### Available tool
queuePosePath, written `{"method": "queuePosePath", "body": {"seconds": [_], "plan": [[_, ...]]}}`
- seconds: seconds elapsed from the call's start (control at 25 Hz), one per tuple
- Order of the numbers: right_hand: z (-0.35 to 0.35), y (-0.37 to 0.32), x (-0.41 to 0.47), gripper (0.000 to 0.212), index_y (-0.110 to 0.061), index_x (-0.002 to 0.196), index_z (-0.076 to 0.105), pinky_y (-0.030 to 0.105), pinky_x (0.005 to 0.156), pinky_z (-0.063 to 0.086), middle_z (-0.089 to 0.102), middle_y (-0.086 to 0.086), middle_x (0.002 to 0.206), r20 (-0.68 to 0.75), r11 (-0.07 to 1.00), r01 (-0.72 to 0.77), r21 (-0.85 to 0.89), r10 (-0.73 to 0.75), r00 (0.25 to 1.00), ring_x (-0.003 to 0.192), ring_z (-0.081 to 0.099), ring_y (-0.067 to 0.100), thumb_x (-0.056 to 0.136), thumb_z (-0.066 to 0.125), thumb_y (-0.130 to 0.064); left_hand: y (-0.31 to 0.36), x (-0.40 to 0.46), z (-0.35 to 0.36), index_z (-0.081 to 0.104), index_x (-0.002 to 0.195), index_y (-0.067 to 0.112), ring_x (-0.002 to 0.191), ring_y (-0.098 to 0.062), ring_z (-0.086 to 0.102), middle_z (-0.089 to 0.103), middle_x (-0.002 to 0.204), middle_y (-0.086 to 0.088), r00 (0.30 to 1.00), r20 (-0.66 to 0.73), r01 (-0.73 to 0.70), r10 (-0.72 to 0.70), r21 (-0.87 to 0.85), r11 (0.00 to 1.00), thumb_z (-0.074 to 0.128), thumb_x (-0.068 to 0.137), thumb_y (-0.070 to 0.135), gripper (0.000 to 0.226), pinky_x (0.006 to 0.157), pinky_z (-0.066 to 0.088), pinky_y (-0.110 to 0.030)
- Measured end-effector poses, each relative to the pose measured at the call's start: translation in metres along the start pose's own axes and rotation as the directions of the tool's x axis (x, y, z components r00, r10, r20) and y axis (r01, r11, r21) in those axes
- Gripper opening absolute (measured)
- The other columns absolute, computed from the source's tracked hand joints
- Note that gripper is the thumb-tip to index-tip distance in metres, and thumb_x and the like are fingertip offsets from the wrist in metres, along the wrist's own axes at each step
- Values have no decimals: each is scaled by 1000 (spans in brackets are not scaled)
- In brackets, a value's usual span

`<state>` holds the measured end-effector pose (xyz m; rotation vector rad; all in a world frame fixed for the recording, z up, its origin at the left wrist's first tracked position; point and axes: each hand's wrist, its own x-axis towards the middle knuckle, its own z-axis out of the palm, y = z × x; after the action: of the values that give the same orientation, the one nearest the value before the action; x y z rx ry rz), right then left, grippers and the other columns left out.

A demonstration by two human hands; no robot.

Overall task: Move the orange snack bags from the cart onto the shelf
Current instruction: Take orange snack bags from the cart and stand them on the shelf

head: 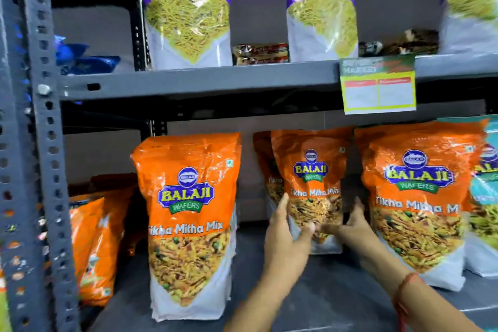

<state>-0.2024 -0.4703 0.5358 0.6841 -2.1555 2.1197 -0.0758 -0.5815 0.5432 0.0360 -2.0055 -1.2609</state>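
Note:
Orange Tikha Mitha Mix snack bags stand upright on the lower grey shelf (318, 291). The middle bag (312, 170) stands deeper in, with another orange bag behind it. My left hand (287, 234) grips its lower left edge and my right hand (347, 226) grips its lower right edge. A left stack of orange bags (188, 210) stands nearer the front. A right orange bag (420, 197) stands beside my right hand. More orange bags (99, 237) lean at the far left. The cart is out of view.
The upper shelf (202, 79) carries purple Aloo Sev bags (188, 8), small brown packs and blue bags. A yellow price tag (378, 86) hangs from its edge. A perforated grey upright (45, 143) borders the left. A teal bag (485, 197) stands at the right edge.

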Motion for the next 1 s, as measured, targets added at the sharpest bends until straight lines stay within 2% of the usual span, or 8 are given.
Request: {"method": "queuePosePath", "body": {"seconds": [0.04,0.12,0.24,0.48,0.6,0.76,0.88,1.0], "plan": [[0,5,5,105,-10,152,14,36,100,44,50,9,138,47,998,-69,2,69,997,110,59,19,71,77,14,-7,18,10,25,144,37,140,-14,35,36,152,4,992,11,124,-124,-1,992,69,83,23,76,115,33,-34],[-3,14,12,79,-7,139,36,33,89,45,57,12,131,102,990,-139,-24,141,985,87,60,10,73,74,17,-24,45,21,19,148,26,138,-17,36,34,154,-1,952,49,305,-303,-25,952,76,77,26,91,111,34,-30],[-7,30,25,110,-15,152,14,30,91,45,50,0,132,134,989,-142,-37,146,980,109,53,20,69,80,11,-46,66,30,31,142,26,123,-13,47,45,147,0,889,175,446,-424,-119,887,86,64,32,96,97,38,-24],[-10,50,34,93,-28,125,34,17,78,43,56,-10,109,143,995,-21,-99,36,989,99,56,10,57,91,0,-69,71,42,51,123,24,106,-17,64,67,121,-1,918,78,396,-389,-205,895,90,55,25,78,92,53,-35],[-5,51,34,88,-32,118,38,12,70,45,61,-9,112,160,996,16,-86,-2,987,96,57,-3,53,92,-6,-70,66,37,55,116,25,104,-19,66,69,117,-2,933,18,356,-360,-204,912,89,55,27,70,94,54,-44],[3,51,30,75,-45,104,45,8,67,48,62,-21,109,208,988,86,-126,-58,976,96,61,-7,52,94,-20,-69,58,20,51,122,24,107,-22,64,67,118,-3,942,-50,321,-333,-165,932,86,52,35,79,95,53,-47],[6,54,28,75,-46,106,46,1,64,48,62,-24,110,252,987,100,-123,-67,966,91,62,-16,54,94,-23,-71,54,15,51,125,22,109,-24,63,66,120,-4,940,-52,324,-336,-159,932,86,60,28,74,96,52,-48],[8,52,25,87,-44,119,39,3,68,48,61,-21,118,272,986,113,-119,-77,959,101,57,-12,53,94,-32,-72,54,15,52,123,22,109,-23,64,67,120,-4,942,-39,322,-333,-172,931,85,64,25,68,97,52,-48]]}}
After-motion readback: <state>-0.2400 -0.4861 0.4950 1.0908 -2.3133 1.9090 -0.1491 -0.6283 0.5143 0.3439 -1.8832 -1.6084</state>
